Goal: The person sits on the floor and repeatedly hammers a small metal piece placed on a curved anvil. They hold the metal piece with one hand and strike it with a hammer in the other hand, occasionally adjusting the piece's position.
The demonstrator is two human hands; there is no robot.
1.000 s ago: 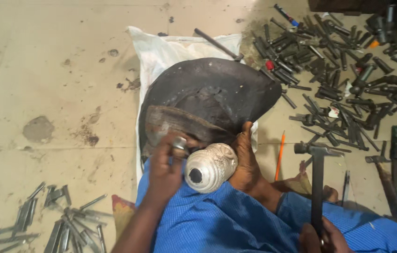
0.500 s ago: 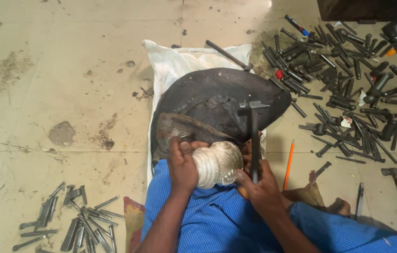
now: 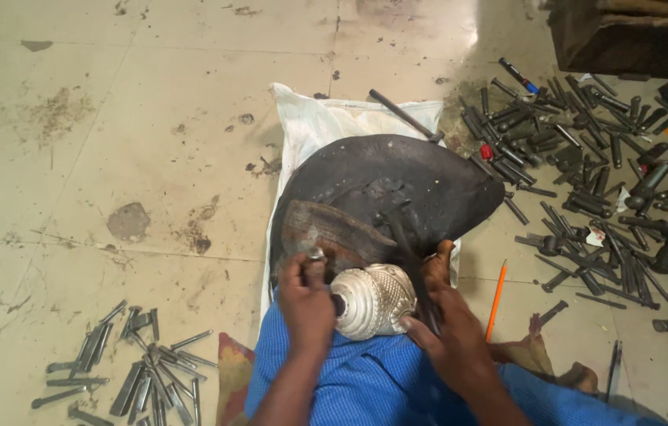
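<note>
Head view
Silver piece (image 3: 373,300): lower middle of the frame, a ribbed, embossed round vessel lying on its side against the near edge of the dark block (image 3: 389,189), above the blue cloth (image 3: 365,386).
Left hand (image 3: 306,304): fingers curled tight, pinching a small punch (image 3: 316,255) upright just left of the silver piece; hand touches the piece's open end.
Right hand (image 3: 448,331): closed round the handle of a hammer (image 3: 405,237), whose dark head lies over the block just above the silver piece.
Block: a dark, rounded mass on a white sack (image 3: 326,126), mid-frame.
Pencil (image 3: 496,300): orange, on the floor right of the right hand.
Tool heap (image 3: 602,166): many dark punches, upper right.
Small heap (image 3: 129,371): more punches, lower left.
</note>
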